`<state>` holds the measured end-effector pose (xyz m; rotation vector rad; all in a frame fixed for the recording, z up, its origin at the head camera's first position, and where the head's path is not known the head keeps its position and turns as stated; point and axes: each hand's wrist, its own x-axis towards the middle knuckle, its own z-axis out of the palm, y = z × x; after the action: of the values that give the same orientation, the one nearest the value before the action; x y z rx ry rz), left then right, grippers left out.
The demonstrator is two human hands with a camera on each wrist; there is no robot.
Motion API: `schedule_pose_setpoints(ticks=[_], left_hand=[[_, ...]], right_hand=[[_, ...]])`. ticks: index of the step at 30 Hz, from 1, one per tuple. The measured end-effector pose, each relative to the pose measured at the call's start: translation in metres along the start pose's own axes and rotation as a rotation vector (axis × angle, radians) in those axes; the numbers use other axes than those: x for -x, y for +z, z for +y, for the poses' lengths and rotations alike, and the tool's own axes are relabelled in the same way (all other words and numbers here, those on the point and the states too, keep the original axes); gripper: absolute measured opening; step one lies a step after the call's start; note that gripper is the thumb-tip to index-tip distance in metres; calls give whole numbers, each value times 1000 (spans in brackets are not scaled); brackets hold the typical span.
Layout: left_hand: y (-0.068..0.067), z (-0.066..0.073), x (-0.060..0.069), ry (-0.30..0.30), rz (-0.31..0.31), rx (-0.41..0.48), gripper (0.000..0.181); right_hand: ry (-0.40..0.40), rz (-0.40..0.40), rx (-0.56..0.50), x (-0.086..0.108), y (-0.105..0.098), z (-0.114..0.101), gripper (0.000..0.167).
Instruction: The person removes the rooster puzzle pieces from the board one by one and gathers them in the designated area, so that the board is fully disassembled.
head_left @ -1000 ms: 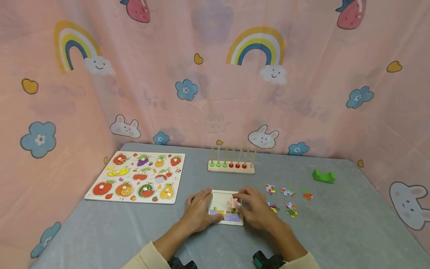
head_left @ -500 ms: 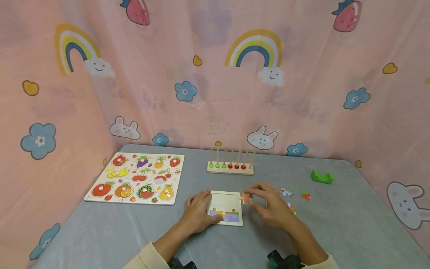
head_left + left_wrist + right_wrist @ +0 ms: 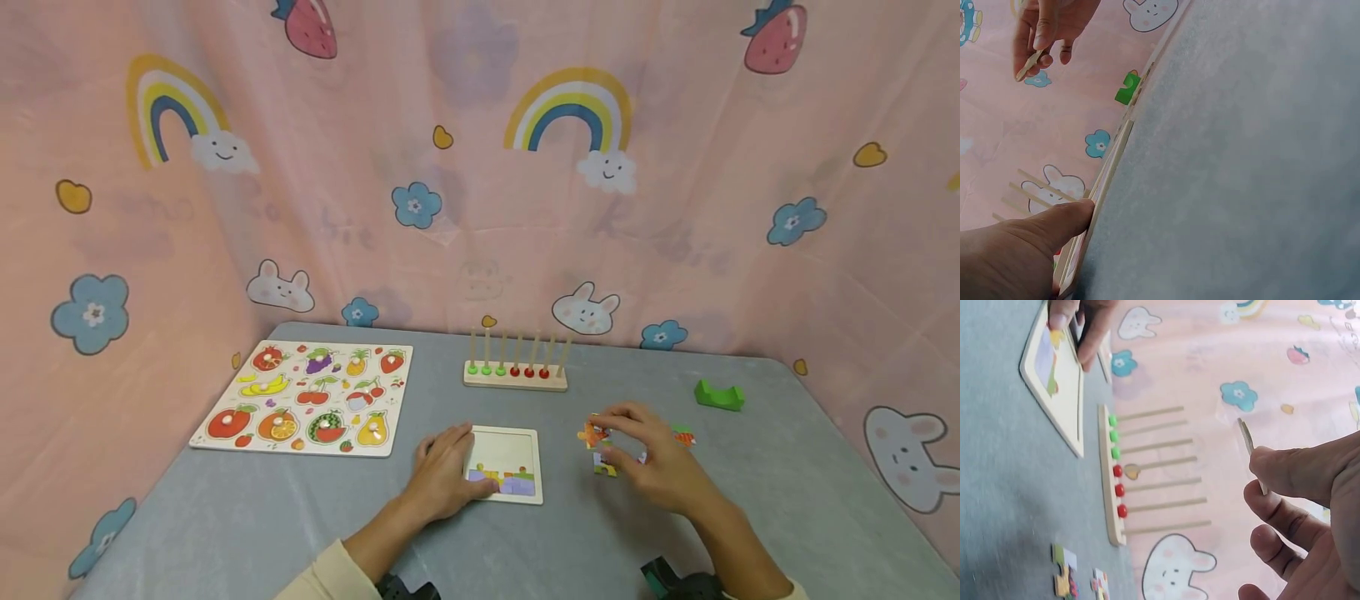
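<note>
My left hand (image 3: 446, 471) holds the left side of a small wooden puzzle tray (image 3: 531, 446), with the thumb over its near edge. Joined lilac, yellow and green jigsaw pieces (image 3: 517, 483) fill the tray's near part; its far part shows bare wood. To the right, my right hand (image 3: 660, 458) pinches an orange puzzle piece (image 3: 590, 434) between thumb and fingers. This puzzle piece (image 3: 1247, 437) appears edge-on and off the table in the right wrist view. Beneath that hand lies a loose puzzle piece (image 3: 604, 467); another loose piece (image 3: 684, 435) shows beyond it, others being partly hidden.
A fruit peg board (image 3: 300, 398) lies at the left of the grey table (image 3: 300, 517). Behind the tray stands a wooden rack (image 3: 515, 379) with upright pegs and green and red beads. A green notched block (image 3: 718, 396) sits at the far right.
My right hand has lifted the orange puzzle piece away from the tray and carried it right, over the loose pieces. My left hand stays on the tray.
</note>
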<state>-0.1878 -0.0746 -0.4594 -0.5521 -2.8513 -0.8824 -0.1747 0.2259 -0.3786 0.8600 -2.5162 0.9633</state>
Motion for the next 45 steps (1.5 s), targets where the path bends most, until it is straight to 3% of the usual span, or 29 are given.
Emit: schedule_pose_setpoints(ticks=[12,21,34,45], left_hand=[[-1,1,-1,-8,-13,-11,82],[-3,2,0,-10,-11,-8,82],[-2,1,-1,-8,-13,-5,79],[-3,2,0,-1,-4,2,81]], right_hand=[[76,14,3,20,-25,23,39],[47,32,-6,35,-31,44,42],[120,45,35,60,-44,74,40],[205,18,117,76,-44,103,34]])
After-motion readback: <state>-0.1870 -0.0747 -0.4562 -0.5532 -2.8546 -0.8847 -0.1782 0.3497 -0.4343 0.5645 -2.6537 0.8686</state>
